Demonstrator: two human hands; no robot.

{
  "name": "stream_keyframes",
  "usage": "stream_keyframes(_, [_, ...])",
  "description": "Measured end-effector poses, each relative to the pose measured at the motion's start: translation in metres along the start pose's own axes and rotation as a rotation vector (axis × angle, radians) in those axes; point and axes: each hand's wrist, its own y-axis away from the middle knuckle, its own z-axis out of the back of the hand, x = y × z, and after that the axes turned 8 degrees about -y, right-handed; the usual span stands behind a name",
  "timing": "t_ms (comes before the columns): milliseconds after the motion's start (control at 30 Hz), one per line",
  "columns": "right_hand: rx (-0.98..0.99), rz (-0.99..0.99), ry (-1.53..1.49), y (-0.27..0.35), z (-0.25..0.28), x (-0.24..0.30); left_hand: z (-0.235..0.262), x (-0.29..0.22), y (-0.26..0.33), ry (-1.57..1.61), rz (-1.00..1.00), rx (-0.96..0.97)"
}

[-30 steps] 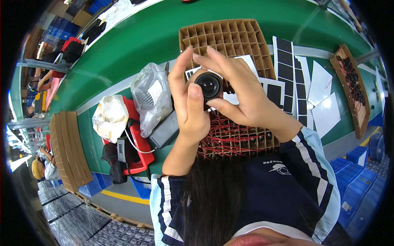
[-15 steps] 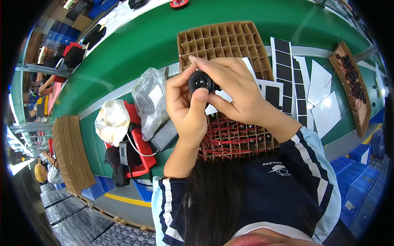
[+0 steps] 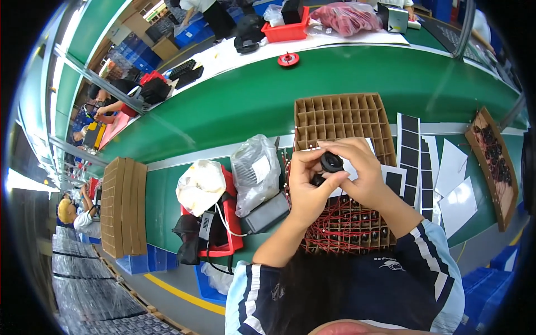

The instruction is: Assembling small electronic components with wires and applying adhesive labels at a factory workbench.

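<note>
Both my hands close around a small black round part (image 3: pixel 331 162) with a ring-shaped face, held above the worktable. My left hand (image 3: pixel 308 192) grips it from the left, thumb underneath and forefinger over the top. My right hand (image 3: pixel 360 174) pinches it from the right with fingertips at its rim. Just below the ring shows a dark rounded piece (image 3: pixel 317 180); whether the two are joined I cannot tell. Beneath my hands lies a cardboard divider grid (image 3: pixel 340 245) with red wires (image 3: pixel 335 223) and black parts in its cells.
Behind my hands stands a cardboard grid (image 3: pixel 343 114). Label sheets (image 3: pixel 410 125) and white cards (image 3: pixel 458 198) lie to the right, beside a carton of wired black parts (image 3: pixel 505 192). At left are a plastic bag (image 3: pixel 254 167), a red bin (image 3: pixel 234 243) and stacked cardboard (image 3: pixel 134 206).
The view has shifted, so the bench sits lower and farther right. The black part has tilted: its lens-like centre faced up before, and now its ring shows at an angle.
</note>
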Motion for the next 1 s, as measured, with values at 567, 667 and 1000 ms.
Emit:
stream_keyframes(567, [0.200, -0.131, -0.092, -0.014, 0.023, 0.017, 0.034, -0.008, -0.023, 0.528, 0.540, 0.552])
stream_keyframes(667, [0.217, -0.087, -0.135, -0.017, 0.023, 0.018, 0.033, -0.011, -0.024, 0.524, 0.535, 0.571])
stream_keyframes(1000, [0.021, -0.012, 0.026, -0.013, 0.016, 0.019, 0.018, -0.010, -0.014, 0.395, 0.347, 0.218])
